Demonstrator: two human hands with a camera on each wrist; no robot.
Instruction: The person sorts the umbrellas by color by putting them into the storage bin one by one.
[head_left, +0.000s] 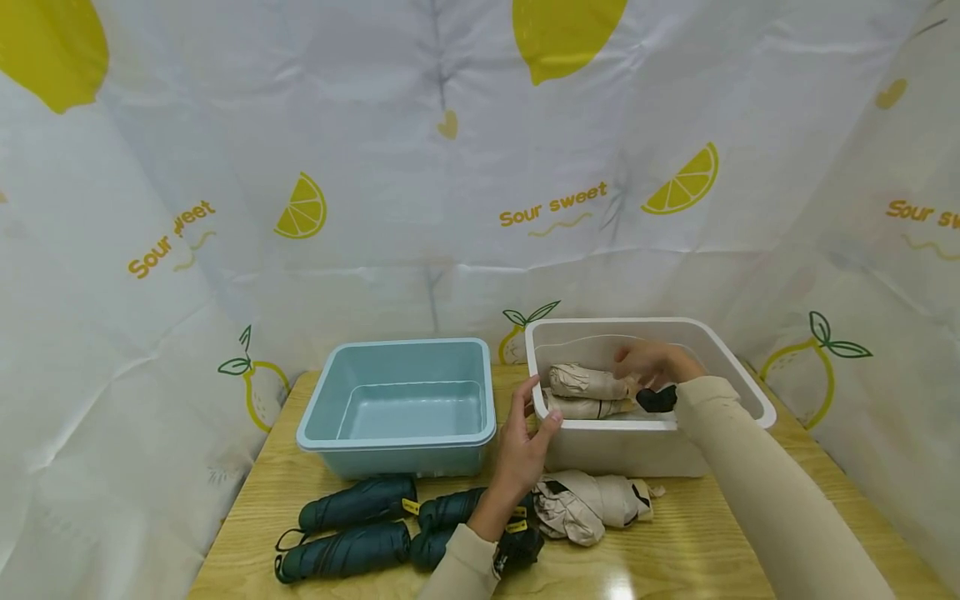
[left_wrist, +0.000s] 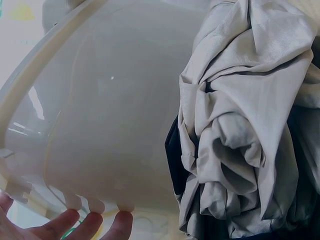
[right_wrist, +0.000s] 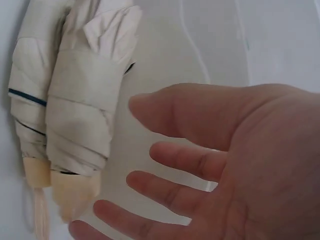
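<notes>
My left hand point(head_left: 522, 446) holds the front left corner of a white plastic bin point(head_left: 622, 450), its fingertips against the outer wall point(left_wrist: 125, 125) in the left wrist view. Inside the bin my right hand point(head_left: 651, 364) has its fingers spread and holds nothing. Two beige folded umbrellas point(head_left: 588, 382) lie side by side at the bin's left; the right wrist view shows one umbrella point(right_wrist: 82, 100) close to my fingertips. On the table before the bin is another beige folded umbrella point(head_left: 600, 504), its cloth point(left_wrist: 240, 125) loose and crumpled at one end.
A light blue bin point(head_left: 405, 454) stands left of the white one. Several dark green folded umbrellas point(head_left: 348, 550) lie on the wooden table point(head_left: 247, 533) in front, some partly behind my left forearm. A lemon-print cloth point(head_left: 375, 275) hangs behind.
</notes>
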